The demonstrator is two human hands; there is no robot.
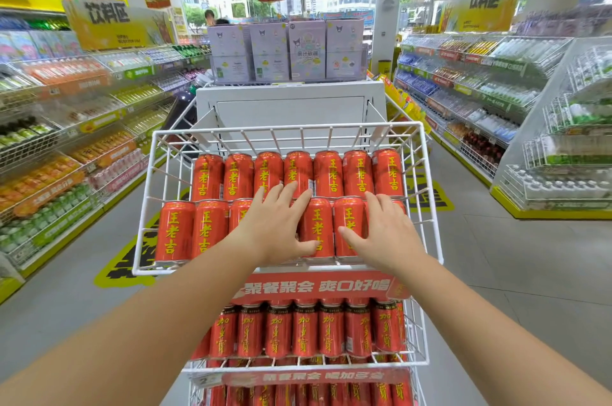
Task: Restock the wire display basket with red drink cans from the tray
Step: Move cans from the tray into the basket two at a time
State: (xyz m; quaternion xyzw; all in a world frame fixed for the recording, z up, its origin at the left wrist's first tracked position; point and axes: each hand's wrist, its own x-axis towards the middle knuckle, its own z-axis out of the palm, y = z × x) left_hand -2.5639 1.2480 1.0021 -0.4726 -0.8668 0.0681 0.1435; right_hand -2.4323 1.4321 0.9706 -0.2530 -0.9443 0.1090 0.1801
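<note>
A white wire display basket (147,206) stands tilted in front of me, holding two rows of red drink cans (205,177) with yellow characters. My left hand (276,226) lies flat with spread fingers on the front-row cans near the middle. My right hand (385,233) lies flat on the cans at the front right, thumb out to the left. Neither hand grips a can. No tray is in view.
A lower wire shelf (420,332) holds more red cans (304,329) behind a red banner (318,286). Lilac boxes (288,51) sit on a white unit behind the basket. Drink shelving (66,127) lines the left aisle and more shelving (477,90) the right, with grey floor between.
</note>
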